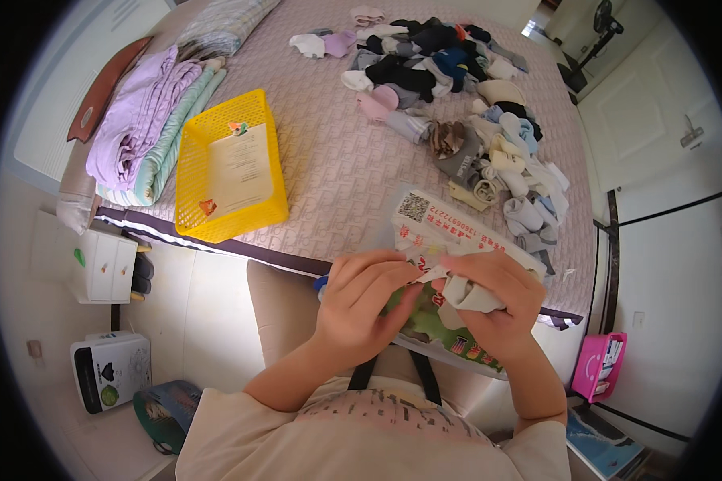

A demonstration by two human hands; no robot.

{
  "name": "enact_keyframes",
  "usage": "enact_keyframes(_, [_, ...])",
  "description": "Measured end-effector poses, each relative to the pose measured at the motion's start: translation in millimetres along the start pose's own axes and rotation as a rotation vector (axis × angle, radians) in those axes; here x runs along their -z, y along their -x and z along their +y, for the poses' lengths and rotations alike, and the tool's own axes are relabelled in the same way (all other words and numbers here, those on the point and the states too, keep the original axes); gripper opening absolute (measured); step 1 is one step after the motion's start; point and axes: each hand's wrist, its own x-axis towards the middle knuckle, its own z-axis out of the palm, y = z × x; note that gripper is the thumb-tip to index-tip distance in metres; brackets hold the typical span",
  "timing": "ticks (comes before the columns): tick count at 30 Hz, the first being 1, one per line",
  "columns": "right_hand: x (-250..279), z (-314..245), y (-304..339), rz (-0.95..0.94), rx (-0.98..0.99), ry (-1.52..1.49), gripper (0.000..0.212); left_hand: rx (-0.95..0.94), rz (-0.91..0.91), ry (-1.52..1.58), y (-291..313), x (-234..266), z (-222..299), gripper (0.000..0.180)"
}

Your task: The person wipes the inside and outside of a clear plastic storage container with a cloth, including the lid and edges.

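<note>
Both my hands meet over a printed white, red and green plastic bag at the bed's near edge. In my right hand is a rolled pale sock, its fingers curled round it. A whitish strip stretches from beside the sock toward my left hand. The left fingers are closed in a pinch at the bag's crumpled translucent part; whether they grip the strip or the plastic is hidden. Beyond the bag lie several rolled socks, grey, white and cream. Farther back spreads a heap of loose dark and light socks.
A yellow basket with a sheet of paper inside stands on the bed's left. Beside it are folded lilac and green bedding. A white drawer cabinet stands on the floor at left, a pink bin at right.
</note>
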Motion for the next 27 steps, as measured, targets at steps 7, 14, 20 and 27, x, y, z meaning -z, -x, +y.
enact_keyframes(7, [11.9,16.3,15.7,-0.107,0.000,0.014,0.040,-0.013,-0.098,0.017,-1.3,-5.5,9.6,0.030])
enact_keyframes(14, [51.3,29.7,43.4,-0.133,0.066,0.103,0.046,-0.083,-0.282,0.131,-11.7,-28.3,38.7,0.030])
enact_keyframes(20, [99.6,32.2,93.6,0.146,-0.275,0.298,0.040,0.006,-0.392,0.069,-16.4,-54.2,52.6,0.048])
enact_keyframes(27, [184.6,188.2,207.0,0.807,-1.165,-0.011,0.032,0.094,-0.494,-0.018,-26.3,-65.7,56.2,0.059])
